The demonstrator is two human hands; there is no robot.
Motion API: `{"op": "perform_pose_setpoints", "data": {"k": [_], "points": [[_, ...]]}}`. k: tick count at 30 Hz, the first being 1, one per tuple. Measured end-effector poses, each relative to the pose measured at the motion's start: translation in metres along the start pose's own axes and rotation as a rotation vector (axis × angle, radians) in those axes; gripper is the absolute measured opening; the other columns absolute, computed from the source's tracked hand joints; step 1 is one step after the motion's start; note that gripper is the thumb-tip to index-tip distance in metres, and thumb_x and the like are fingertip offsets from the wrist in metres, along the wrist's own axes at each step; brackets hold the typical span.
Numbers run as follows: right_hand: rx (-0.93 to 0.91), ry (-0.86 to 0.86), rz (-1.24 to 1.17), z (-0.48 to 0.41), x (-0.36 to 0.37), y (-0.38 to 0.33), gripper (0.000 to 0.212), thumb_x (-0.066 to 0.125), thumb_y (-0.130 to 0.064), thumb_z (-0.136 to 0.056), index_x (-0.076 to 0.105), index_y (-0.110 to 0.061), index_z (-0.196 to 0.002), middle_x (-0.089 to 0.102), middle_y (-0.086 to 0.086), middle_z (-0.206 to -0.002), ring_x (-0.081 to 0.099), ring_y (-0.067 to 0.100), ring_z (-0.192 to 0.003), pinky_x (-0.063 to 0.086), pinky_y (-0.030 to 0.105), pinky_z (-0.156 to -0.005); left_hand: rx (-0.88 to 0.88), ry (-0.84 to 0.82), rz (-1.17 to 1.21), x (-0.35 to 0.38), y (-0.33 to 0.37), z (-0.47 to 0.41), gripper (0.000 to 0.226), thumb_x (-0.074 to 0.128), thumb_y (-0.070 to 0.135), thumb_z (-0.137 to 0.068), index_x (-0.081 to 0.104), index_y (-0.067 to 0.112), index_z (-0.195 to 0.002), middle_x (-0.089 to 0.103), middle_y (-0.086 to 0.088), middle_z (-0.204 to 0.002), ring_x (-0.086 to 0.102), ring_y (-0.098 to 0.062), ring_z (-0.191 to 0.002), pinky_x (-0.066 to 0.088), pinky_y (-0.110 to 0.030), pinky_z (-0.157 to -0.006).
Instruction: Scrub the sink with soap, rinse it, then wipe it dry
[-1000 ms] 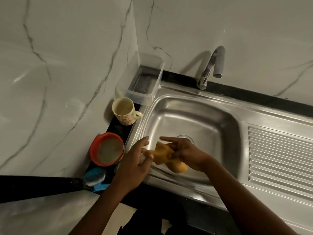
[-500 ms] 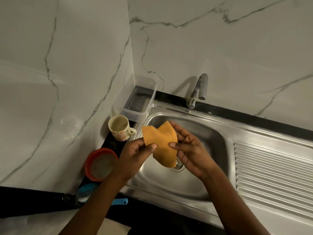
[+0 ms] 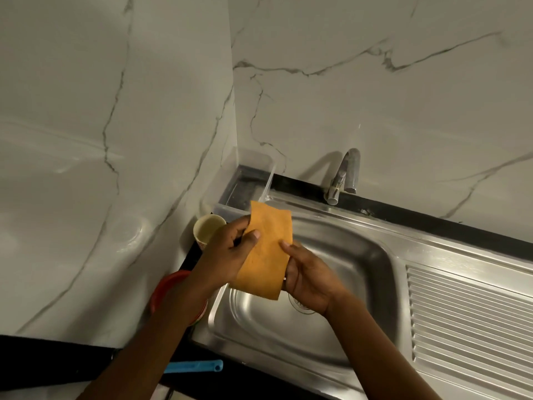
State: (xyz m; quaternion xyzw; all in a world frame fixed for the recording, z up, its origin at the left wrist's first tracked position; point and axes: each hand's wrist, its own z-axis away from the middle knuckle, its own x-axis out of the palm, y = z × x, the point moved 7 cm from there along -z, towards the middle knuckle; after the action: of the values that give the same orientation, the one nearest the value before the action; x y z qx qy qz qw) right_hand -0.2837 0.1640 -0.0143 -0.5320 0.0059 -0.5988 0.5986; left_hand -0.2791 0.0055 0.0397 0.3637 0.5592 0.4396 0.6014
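Observation:
An orange cloth [image 3: 266, 252] is held flat and upright above the left part of the steel sink [image 3: 346, 269]. My left hand [image 3: 230, 252] pinches its left edge with the thumb on the front. My right hand [image 3: 305, 275] grips its right edge, thumb on the front and fingers behind. The sink bowl looks shiny, and its drain [image 3: 301, 306] shows partly below my right hand. The tap [image 3: 344, 176] stands at the back rim with no water running.
A cream mug [image 3: 206, 229] and a red bowl [image 3: 170, 287] stand left of the sink on the black counter. A clear plastic box [image 3: 245, 186] sits in the back corner. A blue handle [image 3: 196, 366] lies near the front edge. The ribbed drainboard [image 3: 467, 319] spreads to the right.
The cloth went from bunched low in the bowl to raised and spread flat between both hands. The view tilted up toward the wall.

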Motion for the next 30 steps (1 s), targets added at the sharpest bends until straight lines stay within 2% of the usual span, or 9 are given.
{"op": "perform_pose_setpoints", "data": {"k": [2, 4, 9, 11, 13, 21, 25, 27, 30], "points": [[-0.066, -0.045, 0.031, -0.006, 0.010, -0.012, 0.049, 0.051, -0.018, -0.109, 0.042, -0.023, -0.157, 0.052, 0.015, -0.153, 0.051, 0.040, -0.140, 0.035, 0.073, -0.112, -0.008, 0.054, -0.008, -0.013, 0.000, -0.008, 0.021, 0.060, 0.039, -0.105, 0.060, 0.041, -0.126, 0.069, 0.013, -0.119, 0.067, -0.012, -0.111, 0.057, -0.039, -0.094], [-0.101, -0.063, 0.078, -0.013, 0.018, -0.025, 0.048, 0.048, -0.014, -0.110, 0.044, -0.027, -0.155, 0.052, 0.015, -0.154, 0.051, 0.040, -0.140, 0.034, 0.075, -0.111, 0.011, 0.106, -0.019, -0.024, 0.004, -0.014, 0.039, 0.056, 0.050, -0.097, 0.063, 0.033, -0.132, 0.072, 0.006, -0.121, 0.069, -0.016, -0.110, 0.059, -0.046, -0.095], [-0.130, -0.031, 0.168, -0.047, 0.032, -0.056, 0.047, 0.048, -0.015, -0.109, 0.044, -0.024, -0.155, 0.057, 0.014, -0.149, 0.055, 0.039, -0.136, 0.040, 0.070, -0.110, -0.029, 0.219, -0.015, -0.048, 0.000, -0.032, 0.036, 0.055, 0.042, -0.108, 0.056, 0.032, -0.142, 0.064, 0.006, -0.121, 0.065, -0.015, -0.107, 0.056, -0.043, -0.091], [-0.131, -0.011, 0.166, -0.066, 0.035, -0.068, 0.046, 0.048, -0.014, -0.109, 0.044, -0.022, -0.155, 0.058, 0.015, -0.148, 0.056, 0.039, -0.135, 0.040, 0.067, -0.112, -0.063, 0.265, 0.028, -0.058, -0.006, -0.035, 0.041, 0.057, 0.045, -0.106, 0.053, 0.038, -0.146, 0.063, 0.008, -0.123, 0.063, -0.011, -0.106, 0.058, -0.047, -0.093], [-0.144, 0.036, 0.175, -0.087, 0.036, -0.082, 0.045, 0.048, -0.013, -0.109, 0.044, -0.020, -0.153, 0.060, 0.015, -0.146, 0.058, 0.039, -0.133, 0.042, 0.066, -0.111, -0.095, 0.313, 0.060, -0.068, -0.013, -0.036, 0.044, 0.059, 0.046, -0.103, 0.051, 0.042, -0.146, 0.063, 0.013, -0.124, 0.066, -0.016, -0.109, 0.061, -0.052, -0.093], [-0.199, 0.345, 0.287, -0.179, 0.023, -0.123, 0.055, 0.043, -0.010, -0.109, 0.034, -0.028, -0.160, 0.057, 0.009, -0.145, 0.064, 0.034, -0.120, 0.060, 0.056, -0.090, -0.105, 0.332, 0.048, -0.076, -0.033, -0.025, 0.040, 0.060, 0.025, -0.106, 0.056, 0.031, -0.145, 0.062, 0.011, -0.135, 0.063, -0.010, -0.117, 0.055, -0.038, -0.101], [-0.163, 0.457, 0.329, -0.214, 0.025, -0.122, 0.057, 0.038, -0.003, -0.106, 0.040, -0.028, -0.157, 0.062, 0.010, -0.134, 0.066, 0.034, -0.111, 0.060, 0.058, -0.087, -0.089, 0.337, 0.062, -0.076, -0.040, -0.016, 0.038, 0.060, 0.022, -0.106, 0.058, 0.031, -0.143, 0.063, 0.014, -0.131, 0.061, 0.002, -0.113, 0.050, -0.020, -0.088], [-0.145, 0.511, 0.336, -0.228, 0.026, -0.117, 0.054, 0.036, -0.005, -0.107, 0.044, -0.030, -0.155, 0.063, 0.011, -0.132, 0.066, 0.035, -0.109, 0.060, 0.059, -0.088, -0.082, 0.337, 0.075, -0.075, -0.043, -0.013, 0.034, 0.061, 0.022, -0.105, 0.060, 0.033, -0.138, 0.064, 0.018, -0.126, 0.061, 0.006, -0.111, 0.047, -0.015, -0.086], [-0.095, 0.563, 0.366, -0.249, 0.024, -0.105, 0.046, 0.034, -0.017, -0.109, 0.051, -0.032, -0.149, 0.062, 0.010, -0.133, 0.063, 0.038, -0.112, 0.057, 0.063, -0.091, -0.067, 0.332, 0.087, -0.074, -0.046, -0.007, 0.034, 0.060, 0.038, -0.101, 0.063, 0.032, -0.135, 0.066, 0.019, -0.126, 0.062, 0.005, -0.113, 0.050, -0.019, -0.090]]}}
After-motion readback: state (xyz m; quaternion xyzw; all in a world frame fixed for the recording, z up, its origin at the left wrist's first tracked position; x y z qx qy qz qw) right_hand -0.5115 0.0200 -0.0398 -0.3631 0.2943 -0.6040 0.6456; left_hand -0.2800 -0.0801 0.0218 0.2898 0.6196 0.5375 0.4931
